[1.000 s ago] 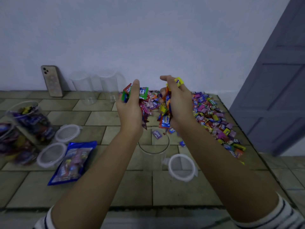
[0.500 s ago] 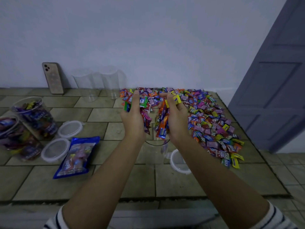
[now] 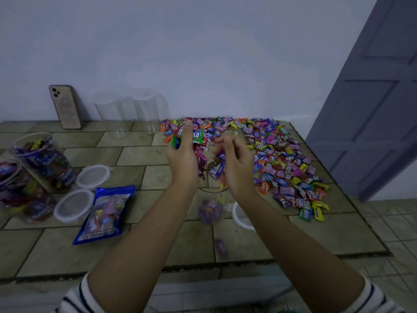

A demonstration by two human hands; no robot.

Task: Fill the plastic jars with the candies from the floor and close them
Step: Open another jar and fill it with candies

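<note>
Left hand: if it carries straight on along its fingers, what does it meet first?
Likely the far edge of the candy pile by the wall. The left hand is raised, so it may pass over and meet the wall instead; depth is unclear.

On the mat, a phone leans on the wall at the far edge, with two empty jars to its right. The candies cover the far right corner and run down the right edge. Two filled jars stand at the left edge, with two lids just to their right and a candy bag beside the nearer lid. An open jar stands mid-mat under the left hand and right hand, and a third lid lies just to its right.
</note>
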